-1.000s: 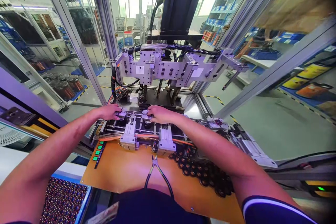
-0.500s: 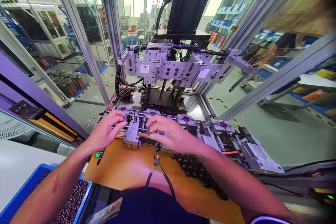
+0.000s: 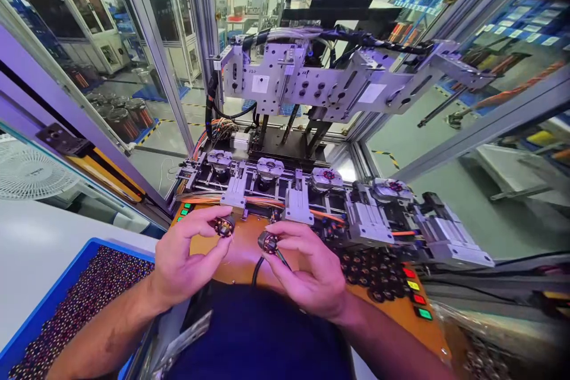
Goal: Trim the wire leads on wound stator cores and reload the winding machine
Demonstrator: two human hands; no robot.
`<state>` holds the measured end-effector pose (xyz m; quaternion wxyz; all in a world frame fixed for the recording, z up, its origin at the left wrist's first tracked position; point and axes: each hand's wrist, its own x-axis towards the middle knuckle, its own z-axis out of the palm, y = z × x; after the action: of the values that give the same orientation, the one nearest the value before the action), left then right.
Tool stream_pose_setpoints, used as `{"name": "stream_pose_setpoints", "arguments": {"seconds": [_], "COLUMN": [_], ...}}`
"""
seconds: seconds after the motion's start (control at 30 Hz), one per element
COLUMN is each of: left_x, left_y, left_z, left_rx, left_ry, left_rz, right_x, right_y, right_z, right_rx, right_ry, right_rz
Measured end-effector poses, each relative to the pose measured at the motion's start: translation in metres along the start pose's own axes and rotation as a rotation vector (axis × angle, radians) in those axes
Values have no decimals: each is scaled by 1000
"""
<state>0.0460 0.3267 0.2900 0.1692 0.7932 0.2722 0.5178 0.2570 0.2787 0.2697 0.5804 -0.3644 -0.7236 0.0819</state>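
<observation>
My left hand point(image 3: 180, 258) pinches a small round motor stator point(image 3: 224, 226), black with copper windings, between thumb and fingertips. A similar stator point(image 3: 268, 242) sits in the fingertips of my right hand point(image 3: 309, 270). Both parts are held apart from each other, above the orange panel point(image 3: 247, 258) in front of my body. Beyond them stand the machine's first round fixture point(image 3: 219, 158) and second fixture point(image 3: 270, 166), with no wound part visible on top. Red-wound pieces show on the third fixture point(image 3: 329, 175) and the fourth fixture point(image 3: 393, 187).
Many black stators point(image 3: 371, 273) lie right of my right hand. At left is a blue tray point(image 3: 91, 244) full of small parts. A cutter handle point(image 3: 256, 273) lies partly hidden by my right hand. Lit buttons point(image 3: 413, 286) line the panel's right edge. The machine head point(image 3: 312, 86) hangs above.
Both hands have drawn back from the first two fixtures toward my body, each now showing a stator in its fingertips. The view has tilted down and come closer.
</observation>
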Motion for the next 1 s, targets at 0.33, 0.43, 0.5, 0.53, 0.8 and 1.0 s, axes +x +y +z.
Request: {"name": "stream_pose_setpoints", "arguments": {"seconds": [0.33, 0.43, 0.5, 0.53, 0.8, 1.0], "left_x": [-10, -11, -10, -10, -65, -136], "left_y": [13, 16, 18, 19, -70, -126], "left_z": [8, 9, 9, 9, 28, 48], "left_rx": [-90, -73, -67, -65, 210, 352], "left_ry": [-3, -26, -31, -32, -186, -278], "left_rz": [-239, -283, -296, -302, -420, -421], "right_x": [-19, -19, -18, -19, -87, -115], "right_y": [-7, -10, -12, -12, 50, 97], "right_z": [3, 0, -1, -1, 53, 100], "right_rx": [50, 46, 40, 40, -125, -226], "right_ry": [21, 26, 33, 36, -122, -240], "right_rz": [72, 75, 73, 73, 210, 252]}}
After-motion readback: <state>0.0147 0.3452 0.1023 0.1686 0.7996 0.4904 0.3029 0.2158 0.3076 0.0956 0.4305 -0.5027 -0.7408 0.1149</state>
